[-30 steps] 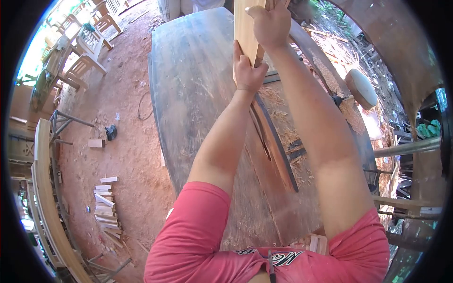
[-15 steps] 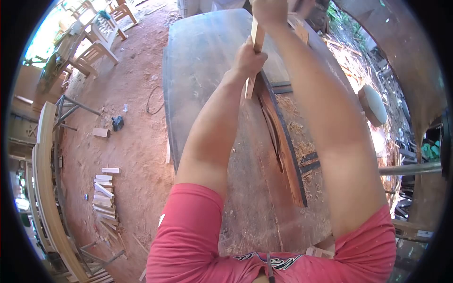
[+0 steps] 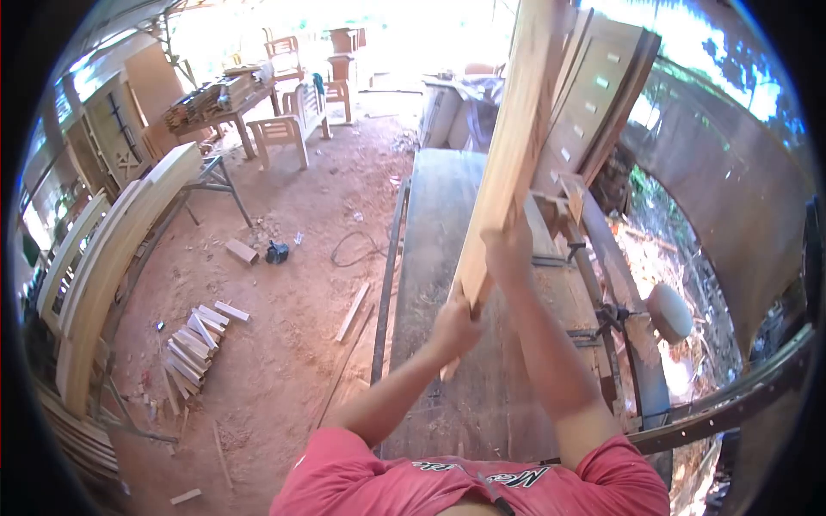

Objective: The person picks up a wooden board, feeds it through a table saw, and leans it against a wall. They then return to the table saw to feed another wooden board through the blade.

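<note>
Plank | long, straight, pale yellow wood, darker brown narrow side | held aslant over the table, top end out of view | left hand closed around it near the lower end | right hand gripping its edge farther up

Board now nearer the chest

A pale slatted wooden bench stood on reddish bare ground, near a small crumpled black bag.
</note>
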